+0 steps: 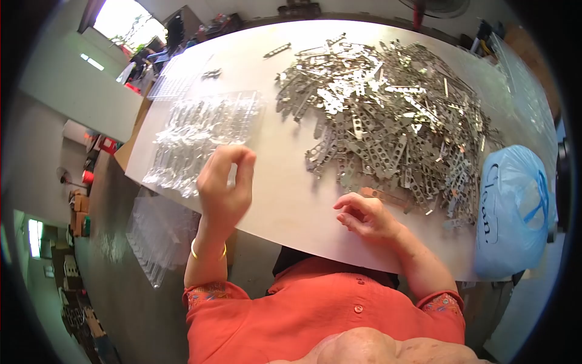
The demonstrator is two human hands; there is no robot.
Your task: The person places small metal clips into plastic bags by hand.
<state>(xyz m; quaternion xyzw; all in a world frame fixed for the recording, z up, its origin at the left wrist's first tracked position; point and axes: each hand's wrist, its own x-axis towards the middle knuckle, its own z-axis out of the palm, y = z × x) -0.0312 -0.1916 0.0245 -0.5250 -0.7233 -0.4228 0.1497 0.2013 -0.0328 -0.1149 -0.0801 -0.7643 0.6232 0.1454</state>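
My left hand point(225, 185) is raised over the near edge of a clear plastic tray point(203, 139). Its thumb and forefinger meet in a pinch, and I cannot make out anything between the tips. Rows of thin shiny metal strips fill much of that tray. My right hand point(368, 219) hovers at or rests on the front of the table point(285, 200), fingers loosely bent and thumb apart, with nothing visible in it. Just beyond it spreads a large heap of flat metal strips with round holes point(388, 115). A brownish strip point(385, 195) lies at the heap's near side.
A blue plastic bag point(512, 209) with black writing stands at the table's right edge. Another clear tray point(179, 76) lies at the far left, near a few loose pieces point(211, 74). Clear plastic trays point(160, 233) sit below the left edge. One lone strip point(277, 50) lies farther back.
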